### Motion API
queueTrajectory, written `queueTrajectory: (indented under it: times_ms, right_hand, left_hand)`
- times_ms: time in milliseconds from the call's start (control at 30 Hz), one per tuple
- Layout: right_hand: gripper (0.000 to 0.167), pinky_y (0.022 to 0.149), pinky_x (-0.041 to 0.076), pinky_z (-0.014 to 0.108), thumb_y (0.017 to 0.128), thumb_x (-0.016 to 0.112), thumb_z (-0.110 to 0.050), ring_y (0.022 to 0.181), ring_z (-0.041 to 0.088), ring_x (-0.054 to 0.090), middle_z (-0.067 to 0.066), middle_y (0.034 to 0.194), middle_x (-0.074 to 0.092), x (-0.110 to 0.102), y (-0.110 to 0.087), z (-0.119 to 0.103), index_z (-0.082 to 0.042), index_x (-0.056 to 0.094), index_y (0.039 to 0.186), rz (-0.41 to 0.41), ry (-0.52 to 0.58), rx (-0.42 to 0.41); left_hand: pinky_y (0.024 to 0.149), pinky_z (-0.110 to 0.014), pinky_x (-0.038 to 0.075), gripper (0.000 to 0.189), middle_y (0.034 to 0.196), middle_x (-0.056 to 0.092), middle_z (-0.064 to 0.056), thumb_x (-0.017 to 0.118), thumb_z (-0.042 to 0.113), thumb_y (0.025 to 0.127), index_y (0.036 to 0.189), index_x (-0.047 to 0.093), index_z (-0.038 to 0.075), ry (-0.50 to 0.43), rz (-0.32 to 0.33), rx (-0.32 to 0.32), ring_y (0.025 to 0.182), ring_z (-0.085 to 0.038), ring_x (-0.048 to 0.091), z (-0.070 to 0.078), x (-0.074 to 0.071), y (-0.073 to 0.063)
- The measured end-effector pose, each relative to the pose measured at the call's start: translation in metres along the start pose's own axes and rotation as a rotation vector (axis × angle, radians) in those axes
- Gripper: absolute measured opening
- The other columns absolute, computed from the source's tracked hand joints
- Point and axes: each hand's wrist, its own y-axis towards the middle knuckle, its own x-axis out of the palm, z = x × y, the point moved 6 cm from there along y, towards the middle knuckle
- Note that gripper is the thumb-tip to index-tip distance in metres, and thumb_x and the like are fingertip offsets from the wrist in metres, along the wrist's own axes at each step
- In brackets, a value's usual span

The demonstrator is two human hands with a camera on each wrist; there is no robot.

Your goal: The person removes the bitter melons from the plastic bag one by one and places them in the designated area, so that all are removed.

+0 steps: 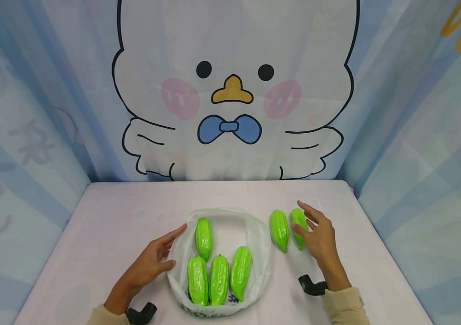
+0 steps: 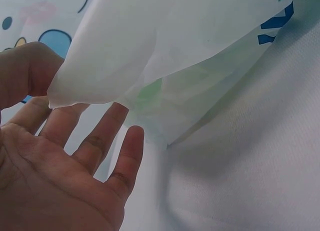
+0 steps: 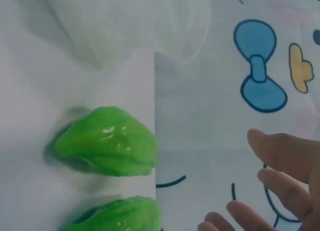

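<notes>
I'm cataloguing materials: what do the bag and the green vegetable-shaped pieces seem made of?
Bag: probably thin plastic film with a low sheen; green shows through its translucent, creased wall.
Green pieces: perhaps moulded plastic or coated foam, glossy; bright highlights on their ridged skins.

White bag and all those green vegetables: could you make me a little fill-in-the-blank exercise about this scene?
1. The white bag holds ____ green vegetables.
2. Outside the bag, ____ more lie on the table.
3. The hand touching the bag is the ____ one.
4. The bow tie on the backdrop is coloured ____.

Missing words: four; two; left; blue.
</notes>
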Motion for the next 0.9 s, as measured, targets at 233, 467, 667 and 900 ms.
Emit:
queueTrajectory:
  times_ms: [233,467,667,900]
  right_hand:
    - [0.069,0.120,0.045,0.044,0.093,0.080,-0.007,0.151,0.033,0.048,0.007,0.166,0.047,0.012,-0.008,-0.029,-0.025,0.057,0.156,-0.042,0.044,-0.118]
    - [0.066,0.116,0.049,0.047,0.091,0.083,-0.008,0.146,0.037,0.053,0.009,0.160,0.053,0.029,-0.017,-0.053,-0.021,0.061,0.152,-0.079,0.078,-0.248]
    - [0.064,0.114,0.051,0.049,0.089,0.085,-0.008,0.146,0.037,0.054,0.011,0.158,0.055,0.049,-0.025,-0.070,-0.021,0.065,0.148,-0.112,0.057,-0.280]
    - [0.065,0.116,0.050,0.050,0.086,0.087,-0.006,0.148,0.032,0.053,0.008,0.156,0.057,0.075,-0.037,-0.085,-0.022,0.067,0.145,-0.190,0.087,-0.326]
  left_hand:
    - [0.119,-0.048,0.048,0.089,0.178,0.024,-0.006,0.068,-0.003,0.093,0.169,0.031,0.024,-0.011,-0.006,0.002,0.159,-0.042,0.034,-0.001,0.000,0.000]
    - [0.120,-0.059,0.044,0.091,0.178,0.025,-0.004,0.066,-0.005,0.092,0.170,0.030,0.026,-0.001,-0.008,-0.002,0.158,-0.040,0.036,-0.003,0.000,0.001]
    - [0.120,-0.055,0.045,0.091,0.178,0.024,-0.002,0.066,-0.005,0.092,0.170,0.030,0.026,0.002,-0.007,0.009,0.159,-0.038,0.035,-0.002,0.000,0.002]
    - [0.119,-0.058,0.044,0.090,0.177,0.026,-0.004,0.067,-0.005,0.092,0.169,0.031,0.024,0.012,0.005,0.011,0.159,-0.040,0.035,0.000,0.001,0.002]
